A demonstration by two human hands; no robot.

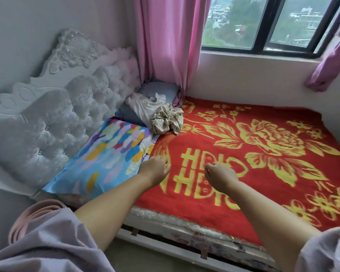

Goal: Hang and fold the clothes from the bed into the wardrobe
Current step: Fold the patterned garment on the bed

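Note:
A crumpled beige patterned garment (167,118) lies on the red and yellow blanket (263,154) near the head of the bed. Behind it a pale pink-white garment (141,106) is heaped against a grey-blue pillow (157,89). My left hand (155,169) is stretched over the blanket's left edge, beside a colourful pillow (106,156), with loosely curled fingers that hold nothing. To its right, my right hand (220,174) hovers over the blanket, fingers also loosely curled and empty. Both hands are well short of the garments. No wardrobe is in view.
A white tufted headboard (57,114) stands at the left. Pink curtains (169,46) hang at the corner, and a window (263,22) runs along the far wall. The bed's near edge (185,228) is just in front of me.

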